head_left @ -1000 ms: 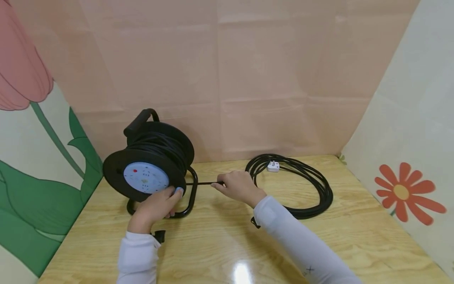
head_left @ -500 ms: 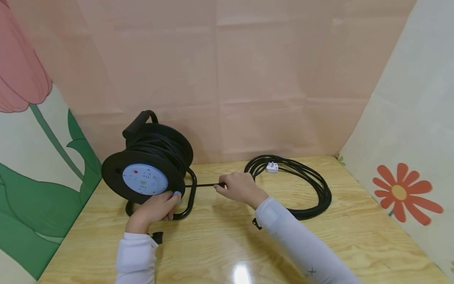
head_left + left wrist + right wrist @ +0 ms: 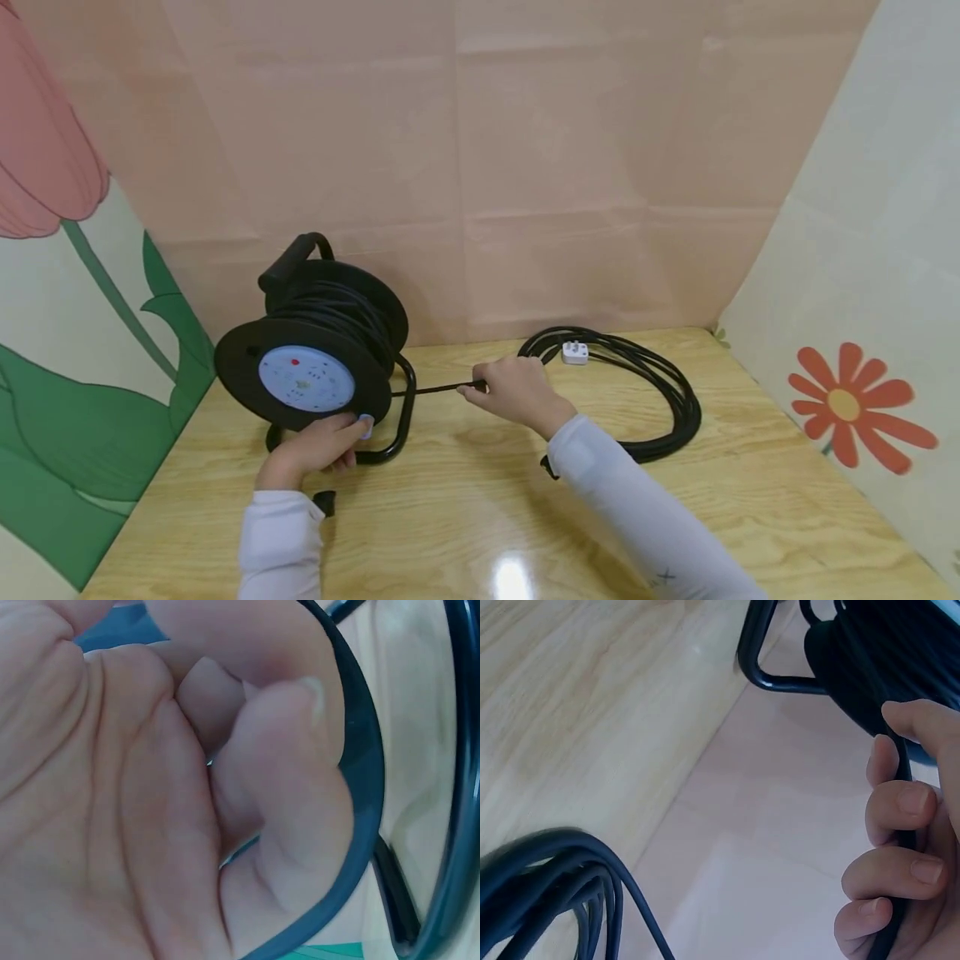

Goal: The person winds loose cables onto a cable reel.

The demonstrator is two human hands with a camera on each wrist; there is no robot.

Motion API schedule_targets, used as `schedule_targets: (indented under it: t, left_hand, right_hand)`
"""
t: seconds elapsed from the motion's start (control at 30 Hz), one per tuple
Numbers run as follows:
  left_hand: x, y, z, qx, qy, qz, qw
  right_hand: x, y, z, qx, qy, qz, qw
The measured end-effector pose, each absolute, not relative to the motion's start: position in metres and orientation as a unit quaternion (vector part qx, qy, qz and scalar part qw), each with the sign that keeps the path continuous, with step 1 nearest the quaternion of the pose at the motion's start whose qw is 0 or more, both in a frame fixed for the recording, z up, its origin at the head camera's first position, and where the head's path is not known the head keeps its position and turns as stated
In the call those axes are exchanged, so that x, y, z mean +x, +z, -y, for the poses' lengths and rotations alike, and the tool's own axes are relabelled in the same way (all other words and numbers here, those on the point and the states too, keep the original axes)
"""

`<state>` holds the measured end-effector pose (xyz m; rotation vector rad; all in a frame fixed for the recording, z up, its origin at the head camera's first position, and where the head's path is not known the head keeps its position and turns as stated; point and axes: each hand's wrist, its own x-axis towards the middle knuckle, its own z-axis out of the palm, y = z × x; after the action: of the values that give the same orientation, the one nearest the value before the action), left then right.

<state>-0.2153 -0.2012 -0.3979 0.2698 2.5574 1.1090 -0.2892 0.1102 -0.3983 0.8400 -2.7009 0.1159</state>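
Note:
A black cable reel [image 3: 347, 329] with a pale blue socket face stands at the left on a tubular frame. My left hand [image 3: 315, 446] grips the lower rim of its front flange, beside a small pale blue piece at the thumb. In the left wrist view, curled fingers [image 3: 285, 780] lie against the dark flange. A black cable [image 3: 435, 389] runs from the reel through the frame to my right hand [image 3: 521, 392], whose fingers curl round it, as the right wrist view shows. Behind that hand lies a loose coil of cable [image 3: 678, 400] with a white plug [image 3: 575, 352].
Everything stands on a wood-grain table [image 3: 420, 533]. A pinkish backdrop [image 3: 480, 167] rises behind it, and flower-printed panels flank both sides. The reel's carrying handle [image 3: 288, 262] sticks up at the back.
The reel has turned slightly clockwise; its red dot has shifted right. My left hand has moved a little down and left with the rim. The right hand has moved slightly right, holding the cable.

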Motion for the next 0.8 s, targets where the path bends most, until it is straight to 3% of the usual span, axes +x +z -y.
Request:
schedule_targets:
  t: [0.8]
  left_hand:
    - [-0.222, -0.423, 0.223, 0.074, 0.438, -0.868, 0.224]
  right_hand:
    - [-0.282, -0.392, -0.136, 0.281, 0.037, 0.947, 0.154]
